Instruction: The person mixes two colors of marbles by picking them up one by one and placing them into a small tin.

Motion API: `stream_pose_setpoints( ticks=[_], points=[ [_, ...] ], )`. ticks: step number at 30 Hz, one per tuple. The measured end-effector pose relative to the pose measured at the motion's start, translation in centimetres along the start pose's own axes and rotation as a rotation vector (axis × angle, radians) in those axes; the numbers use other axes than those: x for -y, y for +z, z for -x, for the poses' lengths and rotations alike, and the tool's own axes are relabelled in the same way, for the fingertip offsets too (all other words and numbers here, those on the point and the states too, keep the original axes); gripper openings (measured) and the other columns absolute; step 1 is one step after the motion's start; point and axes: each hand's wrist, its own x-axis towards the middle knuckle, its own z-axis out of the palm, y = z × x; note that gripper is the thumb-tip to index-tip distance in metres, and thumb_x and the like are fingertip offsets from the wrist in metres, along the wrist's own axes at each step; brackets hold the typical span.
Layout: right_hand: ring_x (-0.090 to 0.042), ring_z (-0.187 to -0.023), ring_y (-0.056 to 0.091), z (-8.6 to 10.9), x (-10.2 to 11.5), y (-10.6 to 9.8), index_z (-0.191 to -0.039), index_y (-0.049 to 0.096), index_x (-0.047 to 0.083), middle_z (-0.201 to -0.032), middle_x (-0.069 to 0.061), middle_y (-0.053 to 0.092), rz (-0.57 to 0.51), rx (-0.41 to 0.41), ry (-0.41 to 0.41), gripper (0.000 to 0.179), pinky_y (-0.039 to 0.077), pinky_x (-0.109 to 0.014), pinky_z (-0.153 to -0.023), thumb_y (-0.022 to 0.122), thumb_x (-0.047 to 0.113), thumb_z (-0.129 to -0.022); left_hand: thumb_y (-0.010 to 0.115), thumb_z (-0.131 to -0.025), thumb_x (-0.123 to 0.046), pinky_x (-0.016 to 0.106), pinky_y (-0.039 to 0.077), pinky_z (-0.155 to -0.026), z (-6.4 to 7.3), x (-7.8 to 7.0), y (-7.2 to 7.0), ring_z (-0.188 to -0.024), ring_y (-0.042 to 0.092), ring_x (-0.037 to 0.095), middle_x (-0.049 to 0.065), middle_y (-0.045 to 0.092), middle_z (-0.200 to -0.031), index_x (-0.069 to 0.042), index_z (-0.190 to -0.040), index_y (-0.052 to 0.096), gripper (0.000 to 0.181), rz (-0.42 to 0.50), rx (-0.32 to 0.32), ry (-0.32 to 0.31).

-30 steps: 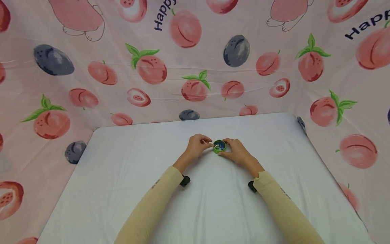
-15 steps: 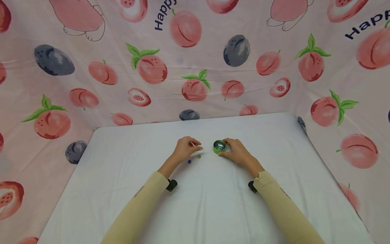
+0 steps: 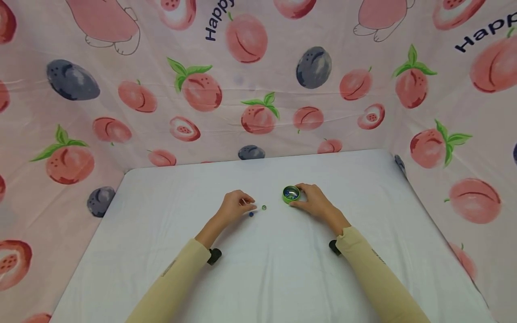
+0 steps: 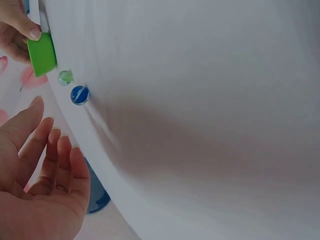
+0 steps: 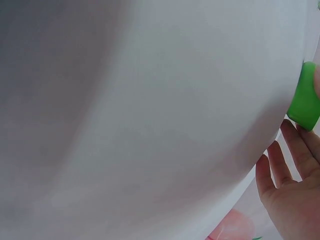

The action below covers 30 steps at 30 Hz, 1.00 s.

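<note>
My right hand [image 3: 317, 202] grips a small round green container [image 3: 285, 200] from its right side, thumb in front and fingers behind. Blue marble-like shapes show inside it; their number is unclear. My left hand [image 3: 236, 206] hovers to the left with loosely bent fingers and holds nothing. Close to its fingertips a blue marble [image 4: 79, 95] lies on the white cloth. A clear marble with green in it [image 4: 65, 77] rests between that marble and the container. In the right wrist view, the right fingers [image 5: 295, 150] reach round the green wall, partly cut off by the frame edge.
A white cloth [image 3: 274, 278] covers the table. Fruit-printed fabric [image 3: 258, 80] hangs behind it and along both sides. Each wrist carries a small black camera, such as the left one [image 3: 214, 256].
My left hand has moved away from the container, left and toward me, uncovering both marbles on the cloth. The right hand and container have stayed in place.
</note>
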Motion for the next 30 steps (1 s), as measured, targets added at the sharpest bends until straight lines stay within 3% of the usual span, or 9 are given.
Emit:
stream_pose_setpoints(
  ticks=[9,15,22,30],
  points=[
    [-0.038,-0.127,0.057,0.1,0.1,0.1,-0.142,0.057,-0.007,-0.136,-0.021,0.065,0.006,-0.006,0.005,0.062,0.043,-0.055,-0.112,0.081,0.027,-0.096,0.085,-0.09,-0.01,0.027,0.047,-0.075,1.4,1.2,-0.1,-0.084,0.057,0.017,0.006,0.068,-0.094,0.0,-0.102,0.081,0.016,0.012,0.036,-0.042],
    [-0.038,-0.127,0.057,0.1,0.1,0.1,-0.142,0.058,-0.007,-0.136,-0.021,0.066,-0.003,-0.007,0.006,0.061,0.044,-0.055,-0.112,0.081,0.026,-0.095,0.085,-0.09,-0.012,0.028,0.047,-0.075,1.8,1.9,0.2,-0.082,0.055,0.016,0.007,0.068,-0.095,0.0,-0.103,0.08,0.019,0.009,0.063,-0.024],
    [-0.037,-0.125,0.058,0.2,0.2,0.1,-0.141,0.059,-0.006,-0.135,-0.02,0.066,-0.001,-0.011,0.006,0.061,0.044,-0.054,-0.111,0.082,0.026,-0.095,0.083,-0.092,-0.01,0.026,0.045,-0.072,1.6,2.4,0.8,-0.079,0.054,0.014,0.005,0.067,-0.091,-0.002,-0.1,0.081,0.012,-0.043,0.033,0.01],
    [-0.038,-0.127,0.058,0.1,0.2,0.1,-0.141,0.058,-0.007,-0.136,-0.022,0.066,-0.002,-0.008,0.0,0.061,0.044,-0.054,-0.112,0.082,0.025,-0.095,0.082,-0.092,-0.01,0.027,0.046,-0.073,1.4,2.1,0.8,-0.08,0.055,0.015,0.006,0.068,-0.091,-0.001,-0.1,0.081,0.012,-0.026,0.015,0.026]
  ],
)
